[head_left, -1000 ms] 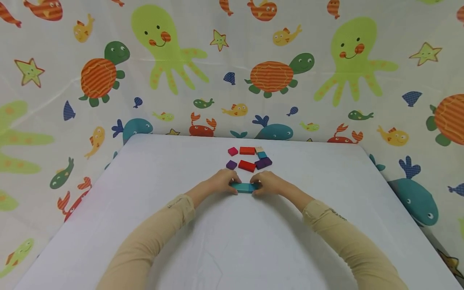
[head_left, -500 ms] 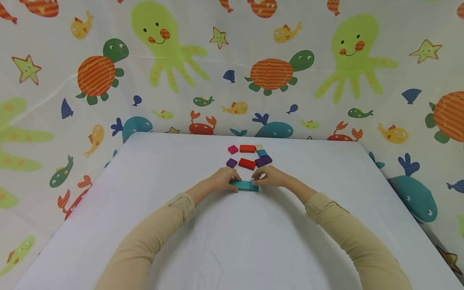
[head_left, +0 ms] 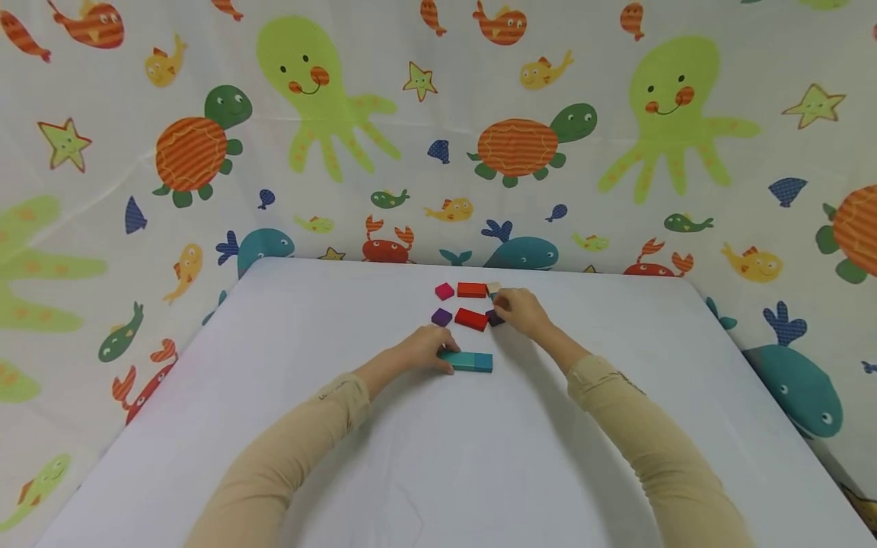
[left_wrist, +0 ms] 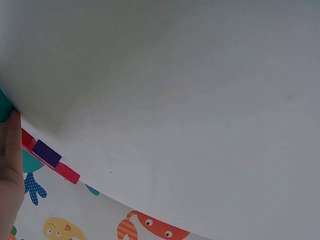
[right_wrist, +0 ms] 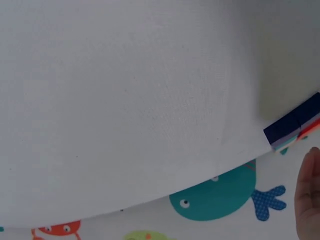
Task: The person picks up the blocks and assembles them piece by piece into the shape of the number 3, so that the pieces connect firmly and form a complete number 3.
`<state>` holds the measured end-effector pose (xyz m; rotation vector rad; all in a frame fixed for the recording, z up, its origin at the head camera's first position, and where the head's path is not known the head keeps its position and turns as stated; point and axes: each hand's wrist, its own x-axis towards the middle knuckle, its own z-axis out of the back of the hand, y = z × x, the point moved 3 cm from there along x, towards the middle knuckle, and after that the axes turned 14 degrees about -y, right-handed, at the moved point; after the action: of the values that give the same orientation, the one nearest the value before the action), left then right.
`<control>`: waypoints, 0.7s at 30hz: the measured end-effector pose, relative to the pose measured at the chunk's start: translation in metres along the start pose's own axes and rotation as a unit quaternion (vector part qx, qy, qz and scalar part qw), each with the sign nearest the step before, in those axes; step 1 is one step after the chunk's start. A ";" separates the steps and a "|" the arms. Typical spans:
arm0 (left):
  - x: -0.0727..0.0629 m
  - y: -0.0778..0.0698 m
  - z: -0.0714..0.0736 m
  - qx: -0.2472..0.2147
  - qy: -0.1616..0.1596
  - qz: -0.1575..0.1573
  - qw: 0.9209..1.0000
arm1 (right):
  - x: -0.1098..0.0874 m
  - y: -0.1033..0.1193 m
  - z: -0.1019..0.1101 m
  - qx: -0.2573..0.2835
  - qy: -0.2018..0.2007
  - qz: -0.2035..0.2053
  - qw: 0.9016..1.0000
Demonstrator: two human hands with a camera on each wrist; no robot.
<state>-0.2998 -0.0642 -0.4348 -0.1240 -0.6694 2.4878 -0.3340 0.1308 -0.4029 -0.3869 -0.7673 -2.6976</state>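
My left hand [head_left: 425, 348] grips the left end of a teal block [head_left: 462, 361], thumb in front and fingers behind. A darker blue block [head_left: 483, 363] sits flush against its right end. In the left wrist view the left fingers [left_wrist: 13, 140] touch the teal block [left_wrist: 4, 107] at the edge. Farther back, my right hand [head_left: 524, 313] hangs over the right side of the loose blocks, fingers bent down loosely. It partly covers a dark purple block [head_left: 495, 318] and a small blue block [head_left: 494, 297]. In the right wrist view the purple block [right_wrist: 292, 121] lies apart from the hand.
Behind the teal block lie a red block [head_left: 471, 319], a small purple block [head_left: 441, 317], a pink block [head_left: 444, 291], an orange-red block [head_left: 471, 290] and a cream block [head_left: 493, 288]. A sea-animal curtain [head_left: 411, 137] rises beyond the white table's [head_left: 329, 297] far edge.
My right hand has let go of the blue block at the row's right end and moved back over the loose blocks. The left hand stays on the teal block.
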 end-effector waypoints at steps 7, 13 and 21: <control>-0.003 0.001 -0.003 -0.004 -0.008 0.003 1.000 | 0.014 -0.008 -0.002 -0.058 -0.028 0.016 0.998; -0.002 -0.001 -0.002 -0.001 -0.011 0.011 1.000 | 0.026 -0.020 -0.007 -0.105 0.010 0.015 0.994; 0.004 -0.003 -0.003 -0.007 -0.006 0.019 1.000 | 0.037 -0.038 -0.010 -0.115 0.036 0.019 0.993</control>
<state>-0.3007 -0.0590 -0.4359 -0.1268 -0.6949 2.5221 -0.3836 0.1484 -0.4162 -0.3512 -0.4251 -2.7553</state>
